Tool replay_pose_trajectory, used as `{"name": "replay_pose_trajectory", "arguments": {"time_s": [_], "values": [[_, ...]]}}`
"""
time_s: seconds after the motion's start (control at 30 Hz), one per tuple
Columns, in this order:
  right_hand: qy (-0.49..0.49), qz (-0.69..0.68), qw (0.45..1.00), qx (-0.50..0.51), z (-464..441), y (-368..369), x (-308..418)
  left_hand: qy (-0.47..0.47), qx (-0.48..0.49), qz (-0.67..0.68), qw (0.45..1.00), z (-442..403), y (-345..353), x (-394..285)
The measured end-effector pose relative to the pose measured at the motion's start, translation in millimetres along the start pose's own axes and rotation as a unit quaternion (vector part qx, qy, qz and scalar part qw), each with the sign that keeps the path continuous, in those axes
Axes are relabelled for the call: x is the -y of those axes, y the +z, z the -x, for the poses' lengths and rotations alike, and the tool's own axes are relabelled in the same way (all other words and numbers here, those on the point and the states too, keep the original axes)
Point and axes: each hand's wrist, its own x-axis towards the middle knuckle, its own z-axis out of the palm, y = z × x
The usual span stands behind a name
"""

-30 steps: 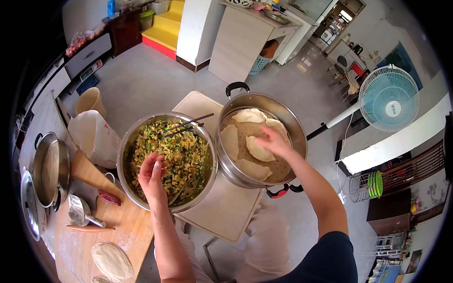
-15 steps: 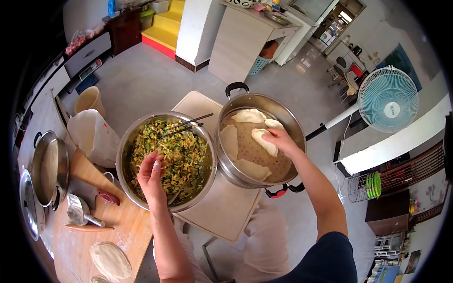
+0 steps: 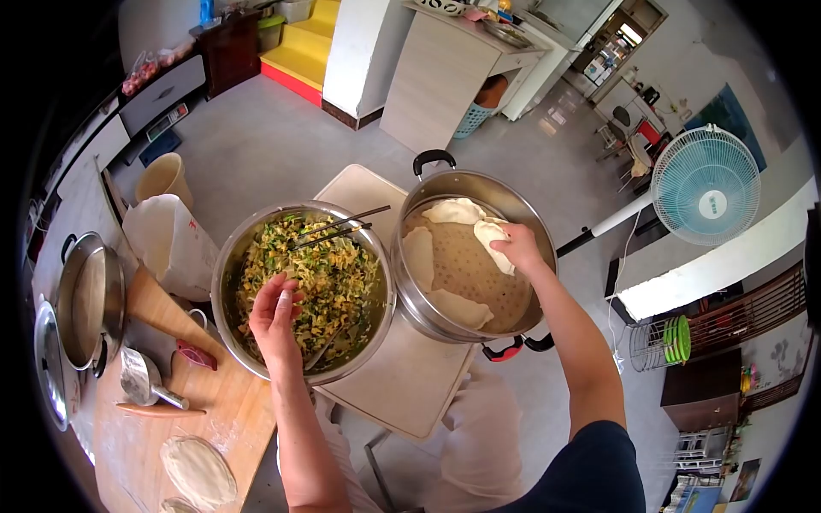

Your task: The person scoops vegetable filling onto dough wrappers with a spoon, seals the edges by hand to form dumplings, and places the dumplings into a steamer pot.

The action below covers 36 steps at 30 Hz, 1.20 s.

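My right hand (image 3: 516,248) grips a pale, half-moon stuffed dumpling (image 3: 492,242) at the right side of a steel steamer pot (image 3: 466,181). Other folded dumplings lie around the perforated steamer floor: one at the back (image 3: 453,211), one on the left (image 3: 418,256) and one at the front (image 3: 462,309). Over the large steel bowl (image 3: 224,318) of chopped green and yellow filling (image 3: 329,278), my left hand (image 3: 275,312) hovers with loosely curled fingers and nothing visible in them. Dark chopsticks (image 3: 342,227) rest across the bowl's far side, and a spoon handle (image 3: 323,349) leans in the filling.
Bowl and pot stand on a small beige table (image 3: 385,385). On the wooden board (image 3: 231,427) at left are a flat dough round (image 3: 198,469), a metal scoop (image 3: 145,378) and a rolling pin (image 3: 160,410). A steel pan (image 3: 90,299) lies beyond; a fan (image 3: 706,184) stands right.
My right hand has shifted the dumpling slightly up and right, toward the pot's right side, where it now covers the spot of another dumpling edge. My left hand stays almost still.
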Motion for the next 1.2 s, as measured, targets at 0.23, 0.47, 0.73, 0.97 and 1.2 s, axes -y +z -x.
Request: {"name": "replay_pose_trajectory", "arguments": {"time_s": [0.23, 0.47, 0.73, 0.97, 1.2], "values": [[-0.045, 0.119, 0.99, -0.058, 6.8, 20.0, -0.8, 0.0, -0.012, 0.003, 1.0, 0.5, 1.5, -0.9], [-0.094, 0.129, 0.985, -0.062, 5.2, 30.7, -12.2, 0.003, -0.011, 0.015, 1.0, -0.2, 1.9, -0.9], [-0.062, 0.164, 0.984, -0.018, 4.1, 33.6, -5.0, 0.004, -0.007, 0.009, 1.0, 0.5, 3.2, -0.7], [-0.006, 0.206, 0.977, 0.053, 7.4, 35.8, -1.9, -0.011, -0.029, 0.006, 0.999, -0.3, 0.1, -6.2], [-0.183, 0.164, 0.963, -0.111, 40.6, 12.4, 86.7, 0.024, -0.109, 0.092, 0.989, -9.4, -42.4, -15.7]]}}
